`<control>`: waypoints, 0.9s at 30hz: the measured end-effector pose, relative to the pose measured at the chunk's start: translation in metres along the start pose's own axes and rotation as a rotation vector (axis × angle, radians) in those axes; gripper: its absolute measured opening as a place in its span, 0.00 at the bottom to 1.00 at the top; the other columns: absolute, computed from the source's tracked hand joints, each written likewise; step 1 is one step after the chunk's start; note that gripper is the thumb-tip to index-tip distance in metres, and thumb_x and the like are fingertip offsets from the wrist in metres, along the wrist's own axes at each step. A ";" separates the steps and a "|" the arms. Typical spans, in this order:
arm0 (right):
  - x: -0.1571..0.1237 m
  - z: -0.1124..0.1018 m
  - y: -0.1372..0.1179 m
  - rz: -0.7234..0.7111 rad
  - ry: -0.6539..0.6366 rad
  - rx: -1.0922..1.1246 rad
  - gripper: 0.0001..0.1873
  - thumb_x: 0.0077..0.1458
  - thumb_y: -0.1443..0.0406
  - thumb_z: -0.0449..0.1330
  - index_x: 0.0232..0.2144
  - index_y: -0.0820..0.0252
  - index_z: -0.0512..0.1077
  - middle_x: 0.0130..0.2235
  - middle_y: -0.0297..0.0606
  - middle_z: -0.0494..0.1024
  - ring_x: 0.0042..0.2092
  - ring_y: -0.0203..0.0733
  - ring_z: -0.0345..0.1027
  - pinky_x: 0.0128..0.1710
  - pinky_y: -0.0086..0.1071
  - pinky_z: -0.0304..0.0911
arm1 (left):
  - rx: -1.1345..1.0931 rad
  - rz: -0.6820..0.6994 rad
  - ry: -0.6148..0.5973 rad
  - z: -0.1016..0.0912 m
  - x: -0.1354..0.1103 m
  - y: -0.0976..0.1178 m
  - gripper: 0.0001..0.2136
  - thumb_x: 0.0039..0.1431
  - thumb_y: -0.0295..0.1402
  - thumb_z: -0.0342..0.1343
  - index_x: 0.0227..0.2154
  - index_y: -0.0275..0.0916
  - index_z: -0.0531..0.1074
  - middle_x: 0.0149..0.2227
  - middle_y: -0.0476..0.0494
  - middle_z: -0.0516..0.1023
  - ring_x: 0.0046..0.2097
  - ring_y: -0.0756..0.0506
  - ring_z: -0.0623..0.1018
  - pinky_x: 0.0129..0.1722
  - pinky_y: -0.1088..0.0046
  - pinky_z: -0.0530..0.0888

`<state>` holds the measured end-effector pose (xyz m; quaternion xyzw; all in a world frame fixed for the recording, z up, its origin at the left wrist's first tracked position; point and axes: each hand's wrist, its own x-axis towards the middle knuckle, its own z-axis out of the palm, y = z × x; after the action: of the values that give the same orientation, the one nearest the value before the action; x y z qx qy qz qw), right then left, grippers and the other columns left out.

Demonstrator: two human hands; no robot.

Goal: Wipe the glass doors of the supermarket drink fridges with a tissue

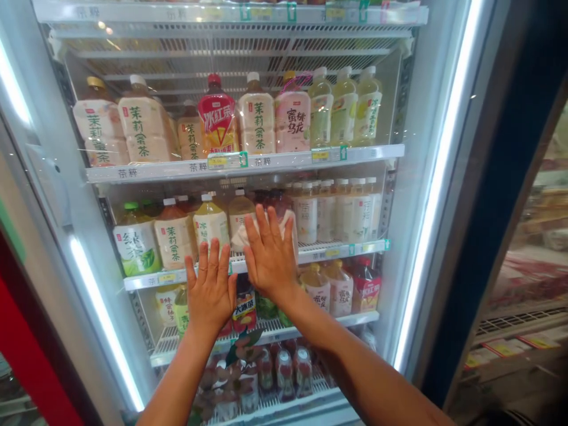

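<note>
My right hand point(271, 257) holds a crumpled white cloth point(290, 229) under its outstretched fingers, pressed to the glass door of an upright drinks cooler. Cloth shows on both sides of the fingers; its middle is hidden. Just to the left and a little lower, my left hand point(210, 290) lies open, palm to the glass, with its fingers spread and nothing in it. Behind the glass, in line with the hands, a shelf point(310, 255) bears bottled drinks, among them a green-capped tea bottle point(136, 242) at its left end.
Higher up, another shelf point(284, 161) carries bottles, including a red-labelled one point(216, 115). Small bottles point(284, 373) stand on the bottom shelf. Bright light strips point(437, 183) run down both sides of the cooler. A red panel point(31, 349) borders the left; wire shelving point(523, 316) shows at right.
</note>
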<state>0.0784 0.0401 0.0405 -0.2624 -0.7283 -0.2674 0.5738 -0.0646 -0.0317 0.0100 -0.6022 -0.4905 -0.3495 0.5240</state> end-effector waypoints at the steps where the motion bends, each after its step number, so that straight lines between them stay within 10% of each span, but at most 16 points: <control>1: 0.017 -0.001 0.000 0.004 0.006 -0.008 0.39 0.71 0.62 0.43 0.73 0.58 0.25 0.76 0.42 0.40 0.76 0.43 0.18 0.74 0.58 0.23 | 0.002 -0.026 0.010 0.000 -0.003 0.000 0.35 0.68 0.32 0.50 0.73 0.37 0.42 0.75 0.43 0.40 0.76 0.43 0.40 0.75 0.55 0.36; 4: 0.035 -0.001 -0.005 0.040 -0.002 -0.014 0.39 0.71 0.63 0.43 0.73 0.59 0.23 0.76 0.42 0.40 0.76 0.46 0.17 0.74 0.60 0.23 | -0.001 -0.074 0.023 0.001 -0.012 0.000 0.35 0.68 0.32 0.51 0.73 0.37 0.42 0.75 0.43 0.40 0.76 0.43 0.40 0.75 0.55 0.36; 11: -0.071 0.014 -0.037 -0.016 -0.067 0.079 0.41 0.67 0.67 0.49 0.74 0.60 0.34 0.75 0.43 0.47 0.77 0.47 0.24 0.74 0.59 0.24 | -0.038 -0.097 0.027 0.003 -0.016 -0.001 0.34 0.69 0.33 0.48 0.73 0.39 0.42 0.74 0.43 0.43 0.76 0.43 0.42 0.75 0.50 0.39; 18: -0.001 0.008 -0.023 0.040 -0.036 0.062 0.41 0.69 0.64 0.46 0.73 0.55 0.25 0.76 0.37 0.40 0.76 0.47 0.23 0.74 0.61 0.27 | -0.021 -0.092 0.016 0.002 -0.017 -0.001 0.35 0.68 0.32 0.50 0.73 0.40 0.42 0.74 0.43 0.42 0.76 0.42 0.42 0.75 0.50 0.39; 27: -0.078 -0.003 0.017 0.022 -0.040 0.050 0.40 0.67 0.67 0.49 0.74 0.56 0.34 0.75 0.39 0.45 0.76 0.46 0.26 0.74 0.60 0.25 | 0.016 -0.070 -0.010 -0.002 -0.016 -0.003 0.36 0.67 0.30 0.51 0.73 0.37 0.41 0.75 0.43 0.39 0.76 0.42 0.40 0.75 0.55 0.36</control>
<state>0.1082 0.0441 -0.0333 -0.2612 -0.7432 -0.2376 0.5683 -0.0715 -0.0369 -0.0035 -0.5823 -0.5165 -0.3608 0.5138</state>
